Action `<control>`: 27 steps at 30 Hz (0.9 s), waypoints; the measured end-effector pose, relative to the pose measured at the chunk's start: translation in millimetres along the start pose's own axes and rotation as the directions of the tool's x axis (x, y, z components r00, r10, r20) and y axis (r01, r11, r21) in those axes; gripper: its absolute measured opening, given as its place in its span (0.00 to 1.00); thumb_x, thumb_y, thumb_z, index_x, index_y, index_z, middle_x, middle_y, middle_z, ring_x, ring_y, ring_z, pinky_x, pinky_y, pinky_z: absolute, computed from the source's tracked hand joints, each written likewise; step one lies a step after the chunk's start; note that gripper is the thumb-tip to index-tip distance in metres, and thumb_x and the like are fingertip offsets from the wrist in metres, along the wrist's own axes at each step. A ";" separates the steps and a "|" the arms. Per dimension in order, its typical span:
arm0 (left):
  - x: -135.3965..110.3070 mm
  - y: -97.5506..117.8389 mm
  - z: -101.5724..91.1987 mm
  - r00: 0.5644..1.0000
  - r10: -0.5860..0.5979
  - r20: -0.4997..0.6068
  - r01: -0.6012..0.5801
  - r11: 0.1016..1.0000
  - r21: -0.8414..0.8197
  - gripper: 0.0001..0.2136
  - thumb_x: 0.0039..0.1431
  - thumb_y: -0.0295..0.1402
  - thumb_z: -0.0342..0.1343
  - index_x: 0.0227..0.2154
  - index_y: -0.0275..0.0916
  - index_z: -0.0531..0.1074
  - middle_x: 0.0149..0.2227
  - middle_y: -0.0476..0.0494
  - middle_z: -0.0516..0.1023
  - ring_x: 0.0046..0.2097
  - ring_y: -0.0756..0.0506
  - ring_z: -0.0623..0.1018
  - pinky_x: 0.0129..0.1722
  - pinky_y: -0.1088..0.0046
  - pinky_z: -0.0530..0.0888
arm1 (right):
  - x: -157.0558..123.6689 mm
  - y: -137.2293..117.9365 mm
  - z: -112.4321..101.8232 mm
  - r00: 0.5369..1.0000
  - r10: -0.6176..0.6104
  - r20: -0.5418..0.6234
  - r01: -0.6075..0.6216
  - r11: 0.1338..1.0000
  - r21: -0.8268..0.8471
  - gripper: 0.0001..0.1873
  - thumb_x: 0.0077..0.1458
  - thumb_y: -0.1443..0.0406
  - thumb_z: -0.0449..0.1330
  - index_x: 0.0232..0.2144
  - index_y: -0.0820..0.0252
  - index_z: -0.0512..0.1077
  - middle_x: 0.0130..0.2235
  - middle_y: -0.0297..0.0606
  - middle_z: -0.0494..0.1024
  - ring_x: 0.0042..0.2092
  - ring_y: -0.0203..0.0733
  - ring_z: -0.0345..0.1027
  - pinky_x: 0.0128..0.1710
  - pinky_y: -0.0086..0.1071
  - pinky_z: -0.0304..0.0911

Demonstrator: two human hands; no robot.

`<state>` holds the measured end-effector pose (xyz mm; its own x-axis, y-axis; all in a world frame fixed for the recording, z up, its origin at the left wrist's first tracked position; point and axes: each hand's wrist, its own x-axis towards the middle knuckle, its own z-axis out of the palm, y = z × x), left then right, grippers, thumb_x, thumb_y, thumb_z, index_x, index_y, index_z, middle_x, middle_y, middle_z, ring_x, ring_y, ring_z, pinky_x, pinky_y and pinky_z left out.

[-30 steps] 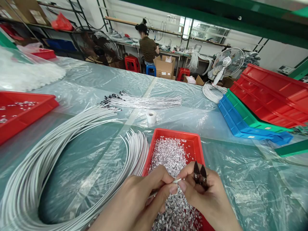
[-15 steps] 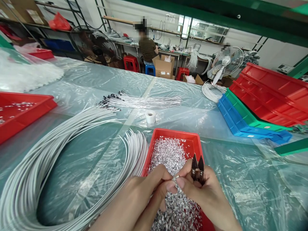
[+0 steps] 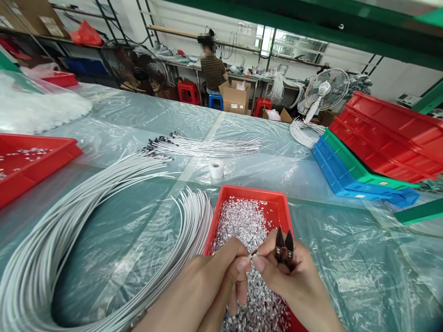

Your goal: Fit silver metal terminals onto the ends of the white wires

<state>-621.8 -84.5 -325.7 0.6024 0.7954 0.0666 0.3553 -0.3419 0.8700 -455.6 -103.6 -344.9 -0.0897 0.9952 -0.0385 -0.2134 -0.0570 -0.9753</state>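
Pinching a white cable just behind its tip, our left hand closes thumb on forefinger; a bit of green and dark shows at the tip. Our right hand meets it there, thumb and forefinger at the cable end, with dark-bladed snips gripped against the palm, blades parted and pointing up. Both hands work above a red tray with silvery scraps inside. Just left of the tray: fanned cable ends, part of a large curved bundle of white cables. Beyond the tray, a white roll stands on the film-covered desk; behind that we note a straighter bundle with black ends. Far right: stacked red, green and blue crates. Across the room, a person in a striped top is by a worktop.
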 end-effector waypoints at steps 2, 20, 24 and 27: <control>1.3 1.1 1.1 1.000 -0.006 0.014 0.007 1.000 -0.009 0.12 0.63 0.31 0.41 0.28 0.43 0.68 0.21 0.51 0.73 0.21 0.51 0.73 0.22 0.79 0.72 | -1.4 -4.9 2.2 0.999 0.045 -0.028 -0.046 0.998 -0.035 0.06 0.51 0.65 0.61 0.25 0.56 0.66 0.19 0.22 0.48 0.21 0.32 0.38 0.20 0.29 0.36; -3.9 0.7 -7.9 0.982 -0.183 -0.057 0.175 0.978 -0.117 0.17 0.68 0.43 0.35 0.28 0.42 0.62 0.16 0.55 0.67 0.19 0.52 0.68 0.20 0.80 0.66 | 3.1 -17.0 4.1 0.988 0.126 -0.089 -0.141 0.972 -0.189 0.08 0.48 0.61 0.59 0.24 0.59 0.67 0.19 0.24 0.53 0.22 0.32 0.42 0.22 0.30 0.38; -2.3 3.3 -7.3 0.991 -0.127 -0.042 0.119 0.980 -0.156 0.15 0.66 0.42 0.41 0.27 0.42 0.64 0.22 0.53 0.72 0.22 0.53 0.72 0.22 0.81 0.68 | 6.8 -10.8 -6.5 0.994 -0.019 -0.105 -0.011 0.959 -0.283 0.14 0.56 0.58 0.56 0.23 0.58 0.63 0.20 0.24 0.51 0.22 0.33 0.41 0.21 0.30 0.39; -1.8 3.7 -5.5 0.989 -0.140 -0.042 0.130 0.973 -0.188 0.11 0.64 0.40 0.46 0.28 0.42 0.65 0.25 0.53 0.76 0.22 0.53 0.72 0.21 0.81 0.68 | 11.0 -5.0 -16.0 0.974 -0.155 -0.166 0.087 0.930 -0.357 0.20 0.58 0.57 0.56 0.19 0.57 0.57 0.20 0.25 0.50 0.22 0.33 0.41 0.21 0.29 0.40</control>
<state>-625.4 -84.5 -319.9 0.5163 0.8556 -0.0361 0.2897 -0.1349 0.9476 -439.9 -91.1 -344.0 0.1075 0.9912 0.0771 0.1414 0.0615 -0.9880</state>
